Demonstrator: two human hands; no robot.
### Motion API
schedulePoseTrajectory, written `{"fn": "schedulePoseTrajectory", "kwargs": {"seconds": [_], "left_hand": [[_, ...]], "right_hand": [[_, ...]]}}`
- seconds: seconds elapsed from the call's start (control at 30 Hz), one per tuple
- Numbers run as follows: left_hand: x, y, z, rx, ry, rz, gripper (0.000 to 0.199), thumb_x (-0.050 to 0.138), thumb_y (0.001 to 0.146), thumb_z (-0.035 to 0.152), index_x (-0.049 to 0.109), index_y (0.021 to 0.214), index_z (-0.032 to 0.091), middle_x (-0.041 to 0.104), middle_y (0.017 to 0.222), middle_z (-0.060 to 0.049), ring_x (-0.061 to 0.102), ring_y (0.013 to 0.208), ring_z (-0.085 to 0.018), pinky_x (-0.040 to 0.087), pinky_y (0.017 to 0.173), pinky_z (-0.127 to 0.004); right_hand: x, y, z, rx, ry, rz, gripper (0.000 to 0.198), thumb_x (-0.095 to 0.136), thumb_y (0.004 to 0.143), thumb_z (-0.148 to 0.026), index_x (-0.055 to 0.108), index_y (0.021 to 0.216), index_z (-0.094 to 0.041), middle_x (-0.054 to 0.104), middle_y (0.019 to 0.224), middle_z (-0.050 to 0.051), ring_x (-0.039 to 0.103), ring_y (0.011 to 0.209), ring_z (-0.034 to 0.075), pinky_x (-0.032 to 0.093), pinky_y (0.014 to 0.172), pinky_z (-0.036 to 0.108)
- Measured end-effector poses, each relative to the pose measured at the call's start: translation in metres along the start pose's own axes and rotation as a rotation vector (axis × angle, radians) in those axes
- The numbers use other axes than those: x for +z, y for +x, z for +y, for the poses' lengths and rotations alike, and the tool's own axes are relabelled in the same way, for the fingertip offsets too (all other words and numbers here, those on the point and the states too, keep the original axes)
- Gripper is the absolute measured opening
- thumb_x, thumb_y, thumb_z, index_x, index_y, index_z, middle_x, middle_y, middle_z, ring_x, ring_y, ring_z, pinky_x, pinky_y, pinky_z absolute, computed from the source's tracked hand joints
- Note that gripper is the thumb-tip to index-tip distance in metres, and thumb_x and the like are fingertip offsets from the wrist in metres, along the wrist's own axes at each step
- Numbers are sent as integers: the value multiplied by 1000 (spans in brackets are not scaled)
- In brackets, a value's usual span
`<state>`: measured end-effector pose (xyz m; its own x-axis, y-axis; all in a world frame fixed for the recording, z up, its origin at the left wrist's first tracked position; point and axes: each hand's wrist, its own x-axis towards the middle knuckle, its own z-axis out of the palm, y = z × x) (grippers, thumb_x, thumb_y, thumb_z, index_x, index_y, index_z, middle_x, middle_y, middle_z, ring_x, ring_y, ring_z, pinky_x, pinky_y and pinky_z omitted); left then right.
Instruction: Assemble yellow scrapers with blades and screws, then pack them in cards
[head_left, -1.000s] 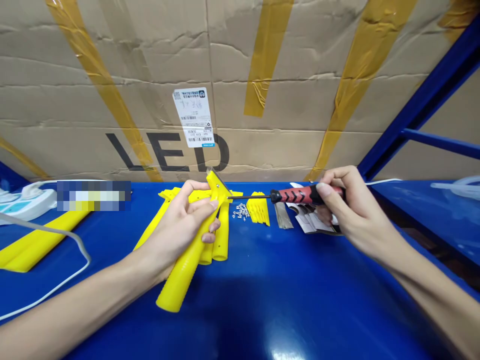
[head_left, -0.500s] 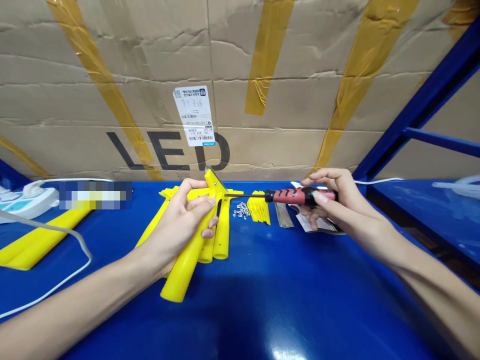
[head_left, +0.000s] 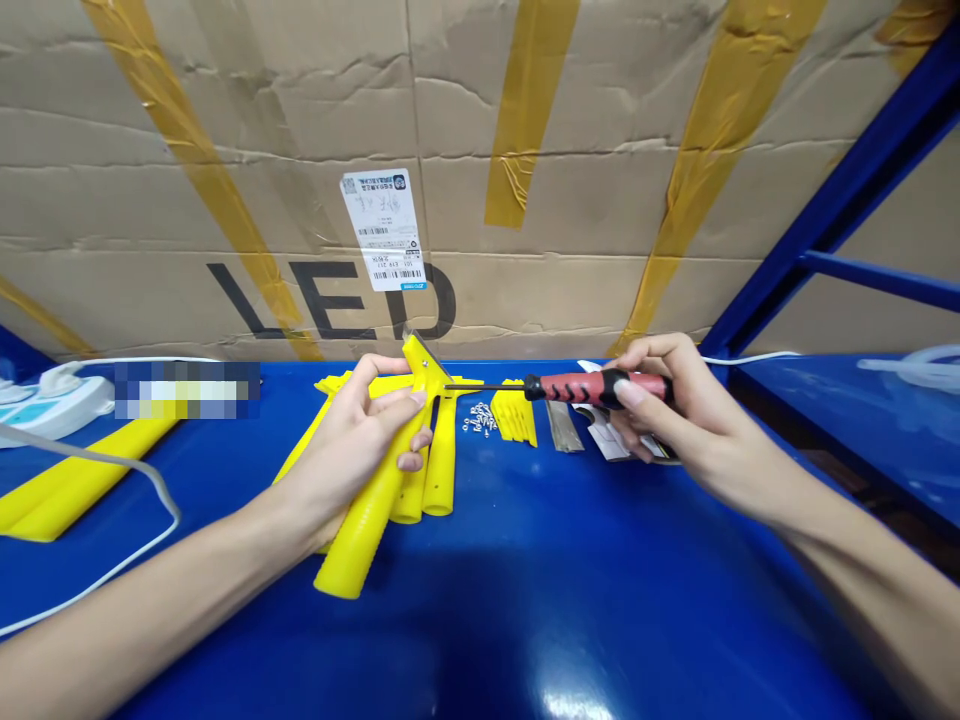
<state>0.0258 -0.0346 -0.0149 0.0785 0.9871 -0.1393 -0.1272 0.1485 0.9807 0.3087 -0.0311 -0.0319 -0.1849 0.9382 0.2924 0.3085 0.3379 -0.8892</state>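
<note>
My left hand (head_left: 379, 420) is closed around a yellow plastic scraper (head_left: 356, 535), its head tilted up and a thin blade along the top edge. My right hand (head_left: 667, 395) grips the red and black handle of a screwdriver (head_left: 566, 388), held level. The shaft points left and its tip meets the scraper head near a screw hole; the exact contact is too small to make out. Behind the left hand lie more yellow scraper handles (head_left: 441, 470). Small screws (head_left: 478, 418) are scattered on the blue table (head_left: 480, 620), beside a stack of yellow plates (head_left: 514, 415).
Thin metal blades (head_left: 562, 427) and white paper (head_left: 606, 440) lie behind the screwdriver. On the left are a power strip (head_left: 56, 405), a white cable (head_left: 161, 490) and a long yellow piece (head_left: 82, 475). A large cardboard box (head_left: 465, 130) stands at the back, near a blue frame (head_left: 832, 210).
The whole view has shifted slightly. The right fingers have moved a little around the screwdriver handle; its tip stays at the scraper head, and the left hand keeps its hold.
</note>
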Motion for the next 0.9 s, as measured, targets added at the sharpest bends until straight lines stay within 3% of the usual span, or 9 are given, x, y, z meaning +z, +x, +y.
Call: {"fn": "schedulePoseTrajectory", "kwargs": {"seconds": [0.1, 0.23, 0.3, 0.43, 0.6, 0.77, 0.9], "left_hand": [[1, 0, 0, 10, -2, -6, 37, 73, 86, 25, 45, 110, 29, 58, 58, 4, 45, 45, -7, 38, 42, -13], [0, -1, 0, 31, -3, 15, 36, 73, 86, 24, 46, 110, 29, 58, 57, 4, 46, 46, -8, 38, 43, -12], [0, -1, -1, 27, -4, 11, 35, 71, 87, 23, 46, 111, 29, 58, 56, 4, 45, 46, -8, 38, 43, -12], [1, -2, -2, -16, -10, -9, 32, 69, 89, 24, 44, 109, 30, 57, 56, 5, 44, 42, -7, 38, 42, -13], [1, -1, -3, -22, -20, 12, 33, 69, 89, 24, 43, 109, 29, 57, 56, 5, 43, 43, -6, 38, 42, -13], [-1, -1, -4, -14, -9, -28, 32, 68, 90, 25, 43, 108, 30, 58, 57, 5, 44, 42, -7, 38, 42, -14], [-1, -1, -3, -19, -2, -21, 31, 67, 90, 25, 43, 108, 30, 58, 56, 4, 44, 42, -7, 37, 42, -14]], "right_hand": [[1, 1, 3, 24, -51, 109, 28, 52, 99, -57, 43, 100, -31, 44, 56, -7, 41, 42, 13, 30, 40, 28], [0, 0, 2, -5, 29, 0, 31, 61, 96, -53, 47, 114, -31, 61, 81, 1, 61, 62, 18, 46, 50, 32], [0, -1, 2, -34, 35, -1, 30, 63, 96, -50, 46, 113, -32, 58, 79, 0, 58, 60, 17, 45, 50, 32], [0, -3, 4, -9, -100, 131, 25, 52, 101, -55, 42, 103, -32, 44, 61, -6, 42, 45, 13, 32, 42, 29], [-3, -3, 5, -31, 10, -56, 31, 61, 97, -51, 44, 117, -34, 61, 85, 1, 62, 68, 20, 51, 58, 35], [-2, -2, 7, -8, -100, 86, 25, 54, 100, -54, 42, 105, -32, 46, 65, -5, 44, 46, 14, 35, 43, 30], [-3, -2, 3, 23, -2, -37, 33, 59, 97, -54, 45, 117, -32, 58, 85, 1, 62, 63, 18, 49, 53, 34]]}}
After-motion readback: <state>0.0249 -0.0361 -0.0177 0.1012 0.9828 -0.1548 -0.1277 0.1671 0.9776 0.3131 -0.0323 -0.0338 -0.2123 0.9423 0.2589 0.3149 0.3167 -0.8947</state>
